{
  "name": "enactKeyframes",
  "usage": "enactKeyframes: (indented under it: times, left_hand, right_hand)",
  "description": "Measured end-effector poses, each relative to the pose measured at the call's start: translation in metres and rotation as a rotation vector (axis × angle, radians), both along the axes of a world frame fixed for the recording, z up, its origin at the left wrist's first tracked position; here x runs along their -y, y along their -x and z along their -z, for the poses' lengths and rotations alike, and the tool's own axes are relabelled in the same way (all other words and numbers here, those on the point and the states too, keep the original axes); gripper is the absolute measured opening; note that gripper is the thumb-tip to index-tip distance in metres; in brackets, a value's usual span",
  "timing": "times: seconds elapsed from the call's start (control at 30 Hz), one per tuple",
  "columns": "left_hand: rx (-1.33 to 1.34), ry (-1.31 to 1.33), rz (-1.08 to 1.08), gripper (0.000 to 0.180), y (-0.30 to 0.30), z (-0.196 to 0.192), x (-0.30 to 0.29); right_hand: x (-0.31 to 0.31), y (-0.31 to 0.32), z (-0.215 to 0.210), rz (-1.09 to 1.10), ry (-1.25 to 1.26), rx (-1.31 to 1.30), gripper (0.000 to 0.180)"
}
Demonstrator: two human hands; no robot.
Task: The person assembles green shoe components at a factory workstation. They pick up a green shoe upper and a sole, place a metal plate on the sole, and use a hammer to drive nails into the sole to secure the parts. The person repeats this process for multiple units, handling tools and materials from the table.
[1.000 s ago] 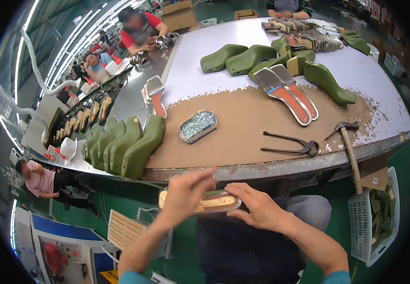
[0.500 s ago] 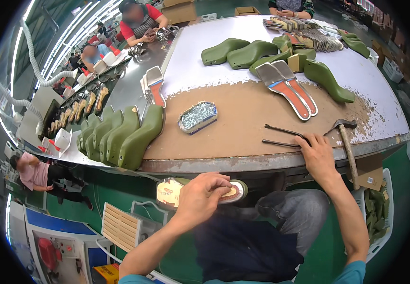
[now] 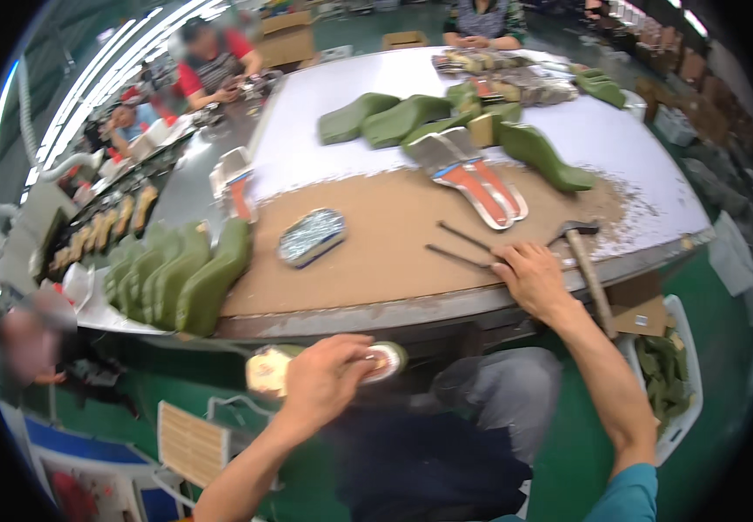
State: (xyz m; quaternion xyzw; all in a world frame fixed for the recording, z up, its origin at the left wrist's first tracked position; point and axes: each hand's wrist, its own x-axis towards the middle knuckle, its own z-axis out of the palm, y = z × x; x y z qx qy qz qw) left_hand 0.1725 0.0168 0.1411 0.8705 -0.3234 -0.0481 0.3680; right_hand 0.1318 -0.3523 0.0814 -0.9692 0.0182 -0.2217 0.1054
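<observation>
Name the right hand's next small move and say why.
Probably grip the pincers with the right hand: it lies over one end of them, the two handles sticking out leftward, while the left hand is over the pale-soled green shoe last.

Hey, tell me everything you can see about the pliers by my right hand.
The pliers show two slim, dark handles, metal by their look, lying on the brown part of the table. Their free ends point left and slightly away from you; the handles stand apart, drawing closer toward your right hand. Its fingers cover the other end, so the head is hidden, and whether they grip or merely touch isn't clear.
</observation>
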Motion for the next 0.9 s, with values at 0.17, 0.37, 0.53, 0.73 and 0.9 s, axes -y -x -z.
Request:
enactKeyframes:
  times: [0.17, 0.37, 0.53, 0.73, 0.9]
  left_hand:
    - [0.014, 0.036, -0.035, 0.011, 0.005, 0.001, -0.002]
    - [0.046, 0.02, -0.022, 0.011, 0.002, 0.001, 0.004]
    - [0.066, 0.033, -0.041, 0.011, 0.003, 0.004, -0.004]
    - [0.076, 0.024, -0.018, 0.012, 0.001, 0.005, -0.003]
    - [0.06, 0.048, -0.021, 0.013, 0.002, 0.0, -0.002]
  right_hand:
    - [0.055, 0.067, -0.021, 0.352, 0.203, 0.095, 0.048]
    - [0.092, 0.127, 0.0, 0.453, -0.164, -0.19, 0.05]
    - [0.017, 0.122, -0.041, 0.453, -0.64, -0.131, 0.046]
    - [-0.079, 0.139, -0.094, -0.276, -0.554, -0.125, 0.047]
    - [-0.113, 0.127, -0.109, -0.53, -0.553, 0.002, 0.048]
